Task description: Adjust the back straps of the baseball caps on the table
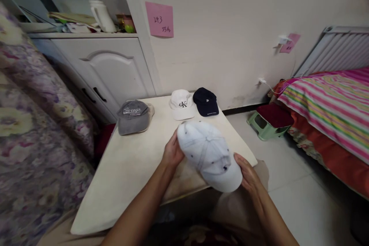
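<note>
A pale blue baseball cap point(208, 150) is held above the near edge of the table point(129, 177), its brim angled toward the right. The left hand point(173, 150) grips the crown's side, fingers curled; the right hand point(246, 171) pinches the brim. Beyond, on the table, sit a gray cap point(134, 118), a white CK cap point(182, 104) and a navy cap point(205, 102); the latter two are side by side.
</note>
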### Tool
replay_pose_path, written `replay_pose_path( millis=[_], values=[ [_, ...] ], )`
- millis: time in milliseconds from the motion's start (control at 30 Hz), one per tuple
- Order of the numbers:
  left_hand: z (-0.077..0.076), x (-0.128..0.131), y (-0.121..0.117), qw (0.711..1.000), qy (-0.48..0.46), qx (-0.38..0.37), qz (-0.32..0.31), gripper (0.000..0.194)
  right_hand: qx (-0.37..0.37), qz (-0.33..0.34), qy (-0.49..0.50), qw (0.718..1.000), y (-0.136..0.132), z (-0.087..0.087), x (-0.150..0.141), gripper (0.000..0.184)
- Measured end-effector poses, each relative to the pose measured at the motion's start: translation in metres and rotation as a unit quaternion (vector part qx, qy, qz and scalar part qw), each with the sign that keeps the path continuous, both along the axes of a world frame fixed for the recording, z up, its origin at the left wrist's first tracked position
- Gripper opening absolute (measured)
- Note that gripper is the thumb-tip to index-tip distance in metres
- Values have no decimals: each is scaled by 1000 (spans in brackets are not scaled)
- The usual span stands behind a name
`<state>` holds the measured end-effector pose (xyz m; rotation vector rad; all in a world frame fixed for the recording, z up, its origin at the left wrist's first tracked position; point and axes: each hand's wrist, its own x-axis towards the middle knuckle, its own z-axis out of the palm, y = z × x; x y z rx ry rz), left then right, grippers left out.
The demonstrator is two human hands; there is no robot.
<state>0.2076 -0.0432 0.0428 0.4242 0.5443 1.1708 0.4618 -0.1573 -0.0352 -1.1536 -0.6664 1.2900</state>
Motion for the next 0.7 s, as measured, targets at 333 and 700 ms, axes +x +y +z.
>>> replay_pose_path(
  millis=[333, 700],
  values=[
    [-51, 112, 63, 995, 91, -20, -21, 39, -21, -177, -296, 938, 39, -17, 73, 40],
    [-75, 134, 74, 990, 136, 1, 23, 61, -54, -173, -434, 882, 44, -28, 85, 41]
  ],
)
